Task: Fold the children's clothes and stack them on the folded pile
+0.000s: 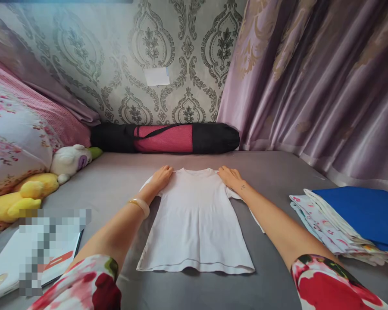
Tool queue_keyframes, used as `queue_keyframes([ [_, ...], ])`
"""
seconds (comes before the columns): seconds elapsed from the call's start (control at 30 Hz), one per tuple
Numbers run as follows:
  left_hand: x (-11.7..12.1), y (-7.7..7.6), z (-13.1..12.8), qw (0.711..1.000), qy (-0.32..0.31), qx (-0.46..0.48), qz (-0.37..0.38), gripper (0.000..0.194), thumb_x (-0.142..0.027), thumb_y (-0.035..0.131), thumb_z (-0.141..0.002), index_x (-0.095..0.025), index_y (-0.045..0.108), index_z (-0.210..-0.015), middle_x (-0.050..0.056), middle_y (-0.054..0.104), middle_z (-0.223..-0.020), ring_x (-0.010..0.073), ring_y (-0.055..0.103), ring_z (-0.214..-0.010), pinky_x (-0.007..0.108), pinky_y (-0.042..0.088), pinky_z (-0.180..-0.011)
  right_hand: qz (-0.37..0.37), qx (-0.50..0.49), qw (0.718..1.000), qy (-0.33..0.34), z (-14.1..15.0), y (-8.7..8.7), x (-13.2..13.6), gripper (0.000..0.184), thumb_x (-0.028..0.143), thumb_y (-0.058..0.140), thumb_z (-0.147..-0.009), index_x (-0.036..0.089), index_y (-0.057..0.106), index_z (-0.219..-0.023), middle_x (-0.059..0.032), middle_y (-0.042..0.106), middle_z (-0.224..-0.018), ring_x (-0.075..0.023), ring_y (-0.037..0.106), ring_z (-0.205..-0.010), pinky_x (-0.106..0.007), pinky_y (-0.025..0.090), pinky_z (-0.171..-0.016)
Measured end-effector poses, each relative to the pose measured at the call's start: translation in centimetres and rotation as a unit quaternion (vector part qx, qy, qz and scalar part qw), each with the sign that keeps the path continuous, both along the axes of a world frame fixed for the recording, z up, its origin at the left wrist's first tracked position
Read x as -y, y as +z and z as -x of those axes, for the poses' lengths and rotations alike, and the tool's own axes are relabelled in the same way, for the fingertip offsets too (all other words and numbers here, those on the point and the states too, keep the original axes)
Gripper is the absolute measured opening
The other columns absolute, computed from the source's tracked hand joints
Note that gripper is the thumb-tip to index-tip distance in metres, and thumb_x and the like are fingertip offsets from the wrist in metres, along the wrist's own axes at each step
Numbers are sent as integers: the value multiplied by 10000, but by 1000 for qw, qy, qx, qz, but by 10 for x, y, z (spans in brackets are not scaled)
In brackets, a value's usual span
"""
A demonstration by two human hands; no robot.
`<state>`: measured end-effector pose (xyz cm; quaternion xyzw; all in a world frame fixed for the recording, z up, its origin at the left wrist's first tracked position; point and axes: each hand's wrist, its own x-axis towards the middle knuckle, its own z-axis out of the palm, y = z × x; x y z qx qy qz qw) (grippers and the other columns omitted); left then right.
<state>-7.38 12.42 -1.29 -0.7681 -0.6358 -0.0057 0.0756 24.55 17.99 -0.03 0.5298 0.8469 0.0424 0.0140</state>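
A white T-shirt lies spread on the grey bed sheet, its neckline at the far side and its hem toward me. My left hand grips the left shoulder of the shirt, fingers closed on the cloth. At the opposite shoulder, my right hand pinches the fabric in the same way. The short sleeves stick out on both sides, partly covered by my hands and forearms. Slight wrinkles run down the middle of the shirt.
Folded clothes, blue on top, are stacked at the right. A black and pink mat bag lies along the wall. Plush toys and a floral pillow are at the left, with a white booklet nearer me. Purple curtains hang at right.
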Motion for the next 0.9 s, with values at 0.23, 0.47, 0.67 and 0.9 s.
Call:
queue_keyframes([
  [0.23, 7, 11, -41, 995, 90, 2, -51, 294, -210, 378, -931, -108, 590, -1108, 202, 596, -1163, 321, 547, -1094, 420, 395, -895, -47, -82, 994, -46, 33, 2, 27, 409, 151, 281, -961, 88, 547, -1264, -220, 519, -1344, -292, 440, -1282, -410, 301, -1046],
  [0.47, 22, -18, -78, 992, 60, 104, 35, 642, -475, 199, -986, -64, 311, -1467, 185, 277, -1561, 306, 249, -1442, 439, 220, -1142, 60, -131, 989, -18, 59, -25, 51, 667, 470, 195, -991, 62, 234, -1518, -136, 125, -1609, -269, 101, -1475, -500, 79, -1173],
  [0.67, 21, -22, -77, 990, 74, 109, 53, 671, -494, 155, -978, -94, 254, -1508, 159, 213, -1584, 294, 194, -1466, 461, 185, -1166, 77, -142, 986, -27, 58, -26, 50, 654, 470, 186, -990, 105, 219, -1531, -111, 87, -1616, -242, 65, -1482, -498, 43, -1176],
  [0.9, 21, -20, -78, 991, 76, 98, 58, 666, -474, 155, -977, -85, 259, -1507, 151, 205, -1589, 290, 180, -1469, 464, 173, -1172, 108, -251, 962, -18, 39, -7, 43, 591, 388, 339, -975, 116, 310, -1498, -142, 219, -1589, -211, 205, -1458, -381, 172, -1169],
])
